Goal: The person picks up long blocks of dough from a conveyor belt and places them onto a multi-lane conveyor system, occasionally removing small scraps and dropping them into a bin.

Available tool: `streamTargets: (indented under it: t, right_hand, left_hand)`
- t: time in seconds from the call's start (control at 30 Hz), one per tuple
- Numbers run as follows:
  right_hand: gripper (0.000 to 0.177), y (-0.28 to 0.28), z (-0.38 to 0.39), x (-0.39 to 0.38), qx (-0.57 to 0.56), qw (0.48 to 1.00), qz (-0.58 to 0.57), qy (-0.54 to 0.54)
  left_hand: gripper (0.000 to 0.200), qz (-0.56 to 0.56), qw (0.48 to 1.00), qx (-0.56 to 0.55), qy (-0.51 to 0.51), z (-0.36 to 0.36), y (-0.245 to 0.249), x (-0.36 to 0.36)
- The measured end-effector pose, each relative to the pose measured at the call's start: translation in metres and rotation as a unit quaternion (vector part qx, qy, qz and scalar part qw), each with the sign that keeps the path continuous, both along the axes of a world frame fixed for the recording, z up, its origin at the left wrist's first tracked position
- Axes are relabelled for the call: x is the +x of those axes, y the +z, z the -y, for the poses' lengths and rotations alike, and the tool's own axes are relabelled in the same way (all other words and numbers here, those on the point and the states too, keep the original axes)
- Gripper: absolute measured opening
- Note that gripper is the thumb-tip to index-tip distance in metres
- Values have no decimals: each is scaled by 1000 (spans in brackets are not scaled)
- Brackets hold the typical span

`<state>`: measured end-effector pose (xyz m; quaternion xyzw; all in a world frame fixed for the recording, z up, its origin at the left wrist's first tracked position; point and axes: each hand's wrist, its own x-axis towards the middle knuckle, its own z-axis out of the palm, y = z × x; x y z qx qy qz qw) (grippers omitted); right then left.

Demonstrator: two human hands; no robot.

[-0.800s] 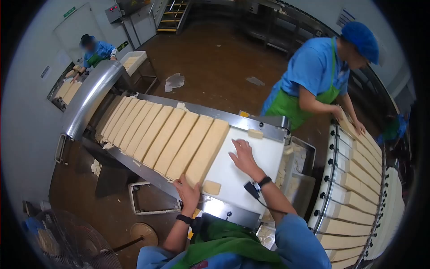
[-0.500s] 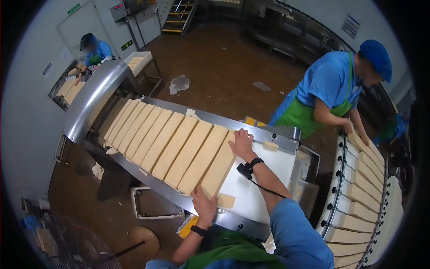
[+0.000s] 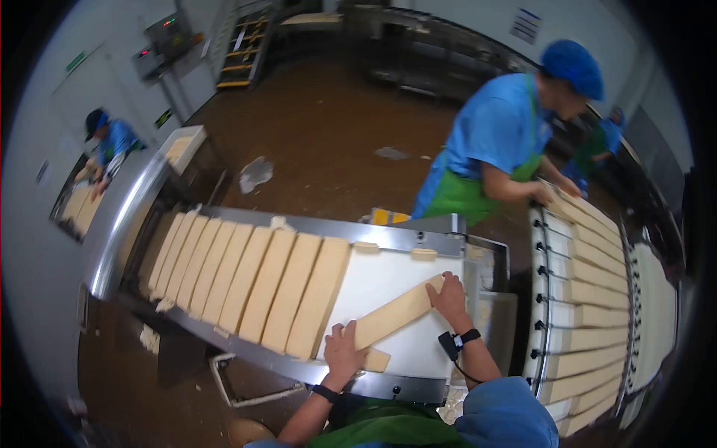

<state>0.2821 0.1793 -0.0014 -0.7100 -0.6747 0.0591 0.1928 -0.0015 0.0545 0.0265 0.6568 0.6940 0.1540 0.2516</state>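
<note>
1. Left hand (image 3: 343,354) and right hand (image 3: 449,300): fingers gripping opposite ends of the pale slab (image 3: 396,313), slantwise over the white belt (image 3: 373,276).
2. Caution: uneven end support may bend the slab.

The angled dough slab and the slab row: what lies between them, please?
The head view shows mostly bare white belt, with the left hand nearside, small offcut farside.
</note>
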Motion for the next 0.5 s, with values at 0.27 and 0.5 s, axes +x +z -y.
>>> streamTargets:
  t: [0.27,0.5]
  right_hand:
    - [57,-24,57,-15,27,992,-41,-115]
    - [57,27,156,20,158,954,-159,-197]
  left_hand:
    - [85,20,999,-29,-5,-11,-15,10]
    - [64,49,981,173,-65,19,-8,59]
